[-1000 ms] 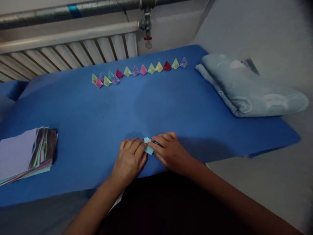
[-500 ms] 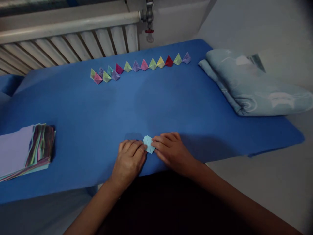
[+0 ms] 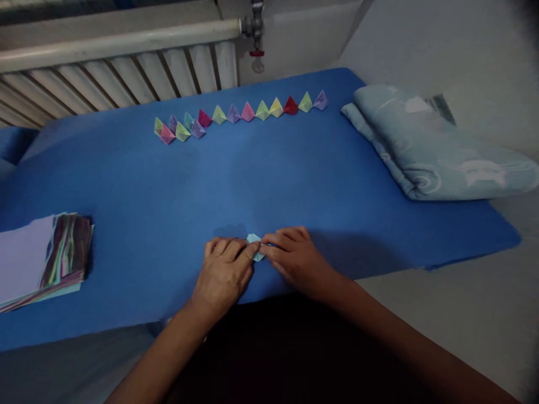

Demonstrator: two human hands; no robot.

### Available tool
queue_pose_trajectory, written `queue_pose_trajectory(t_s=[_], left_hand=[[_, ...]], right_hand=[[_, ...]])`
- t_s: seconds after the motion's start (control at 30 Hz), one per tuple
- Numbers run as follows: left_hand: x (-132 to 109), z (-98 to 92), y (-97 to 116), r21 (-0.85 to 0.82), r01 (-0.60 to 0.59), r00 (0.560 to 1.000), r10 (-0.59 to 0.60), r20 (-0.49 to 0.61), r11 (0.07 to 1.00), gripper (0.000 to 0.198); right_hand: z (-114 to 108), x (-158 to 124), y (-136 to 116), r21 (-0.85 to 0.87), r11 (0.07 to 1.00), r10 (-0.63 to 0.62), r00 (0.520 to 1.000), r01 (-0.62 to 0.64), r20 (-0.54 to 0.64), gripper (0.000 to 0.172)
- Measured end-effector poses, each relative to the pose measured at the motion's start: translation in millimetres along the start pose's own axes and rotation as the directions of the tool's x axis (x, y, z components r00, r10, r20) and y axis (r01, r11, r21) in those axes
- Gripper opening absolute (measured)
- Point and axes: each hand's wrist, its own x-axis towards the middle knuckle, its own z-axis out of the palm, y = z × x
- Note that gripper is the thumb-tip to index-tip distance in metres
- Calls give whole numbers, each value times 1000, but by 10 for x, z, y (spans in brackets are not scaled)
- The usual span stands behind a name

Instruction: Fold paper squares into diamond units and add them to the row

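A small piece of folded light-blue origami paper [image 3: 253, 238] lies on the blue-covered table [image 3: 278, 185] near its front edge. My left hand [image 3: 223, 272] grips it from the left, with the thumb laid across its middle. From the right, my right hand [image 3: 297, 258] holds the other side with bent fingers, its fingertips close to the left thumb. Part of the paper is hidden under the fingers. Farther back stands a row of small folded paper boats [image 3: 247, 111] in several colours, doubled up at its left end.
At the left lies a stack of coloured paper sheets [image 3: 25, 252]. A folded grey-green patterned cloth [image 3: 446, 151] rests on the right end of the table. Behind the table are a white radiator [image 3: 181, 70] and a pipe valve with a red handle [image 3: 256, 53].
My left thumb has slid right, from the paper's left edge over its middle. My right hand has stayed nearly in place. The boats have not been moved.
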Motion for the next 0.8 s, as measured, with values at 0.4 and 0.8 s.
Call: queue_pose_trajectory(t_s=[0.4,0.8], left_hand=[[18,1,13,-2,33,999,-33,10,999,26],[27,10,14,-20,60,998,-60,16,998,26]], right_hand=[[8,-21,7,-4,999,53,996,-54,-76,12],[8,2,23,66,992,114,992,-110,-58,16]])
